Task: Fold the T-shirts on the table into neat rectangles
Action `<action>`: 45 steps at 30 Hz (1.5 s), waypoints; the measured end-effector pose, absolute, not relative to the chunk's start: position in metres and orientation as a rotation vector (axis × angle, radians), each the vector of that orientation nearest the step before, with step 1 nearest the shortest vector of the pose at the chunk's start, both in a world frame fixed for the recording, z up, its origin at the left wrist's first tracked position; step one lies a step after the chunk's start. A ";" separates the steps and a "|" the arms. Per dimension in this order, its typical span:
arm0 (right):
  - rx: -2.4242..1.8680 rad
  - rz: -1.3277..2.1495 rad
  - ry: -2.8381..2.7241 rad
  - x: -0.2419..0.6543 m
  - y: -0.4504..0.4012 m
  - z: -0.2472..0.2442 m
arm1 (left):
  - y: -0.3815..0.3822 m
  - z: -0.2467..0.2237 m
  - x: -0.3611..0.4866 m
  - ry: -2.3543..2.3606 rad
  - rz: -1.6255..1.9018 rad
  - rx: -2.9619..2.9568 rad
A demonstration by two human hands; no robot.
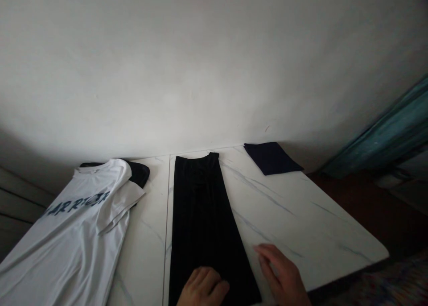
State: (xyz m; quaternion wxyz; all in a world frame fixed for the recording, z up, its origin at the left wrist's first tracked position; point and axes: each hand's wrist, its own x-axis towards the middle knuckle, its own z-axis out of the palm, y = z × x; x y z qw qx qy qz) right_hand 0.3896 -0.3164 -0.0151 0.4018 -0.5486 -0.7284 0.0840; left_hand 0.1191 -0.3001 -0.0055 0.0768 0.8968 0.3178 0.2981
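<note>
Left hand (202, 288), fingers loosely curled, rests palm-down on the long black folded cloth garment (203, 217), pinching nothing. Right hand (279, 270), fingers spread, lies just beside it on the white marble-patterned counter (301, 217). Flat, even pressure is preferable here.

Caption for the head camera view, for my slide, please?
Left hand on a long black cloth garment on a white marble-patterned table, right hand beside it, white printed T-shirt to the left.
</note>
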 end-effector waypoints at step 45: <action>-1.296 1.330 -2.150 0.396 0.173 -0.002 | 0.086 0.033 0.123 1.528 0.387 1.760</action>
